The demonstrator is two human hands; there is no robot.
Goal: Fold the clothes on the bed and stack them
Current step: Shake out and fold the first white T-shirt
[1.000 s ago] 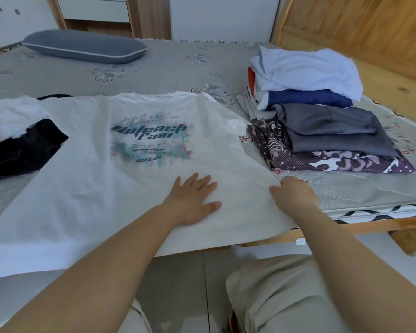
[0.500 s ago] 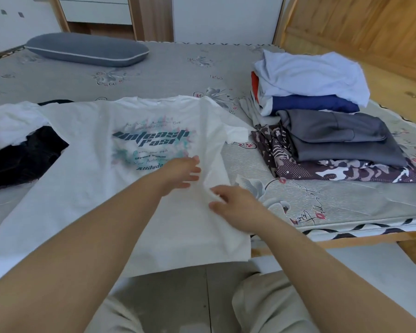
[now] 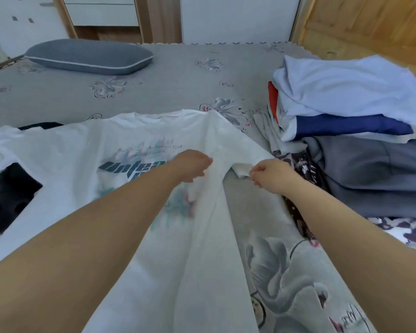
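Shirt position: white T-shirt [image 3: 65,150] spread print-up on the grey bed [image 3: 178,75], right side panel already turned inward in a long fold that runs toward the viewer from just below the left fingers.
Left hand: left hand [image 3: 190,165] resting on the shirt at the top of that fold; fingers curled down and close together on the cloth, apparently pinning it, though a true pinch cannot be confirmed.
Right hand: right hand [image 3: 271,175] pinched closed on the hem of the short sleeve [image 3: 241,170], which pokes out just left of its fingertips.
Handling: thin, soft, light knit, by the look of it; limp, no stiffness, likely to wrinkle and slide off its crease unless held flat.
Where to hold: sleeve hem and shoulder seam for the tuck; afterwards probably the bottom hem, near the viewer and well short of both hands.
Readable print: teal block letters "Unlea…" just left of the left wrist, rest hidden by the forearm; thin script line beyond the knuckles, too small to read with confidence.
Brand labels: none legible.
Stack: folded clothes [image 3: 346,131] piled just right of the right hand.
Unfolded: dark garment [image 3: 7,200] far left of the left forearm.
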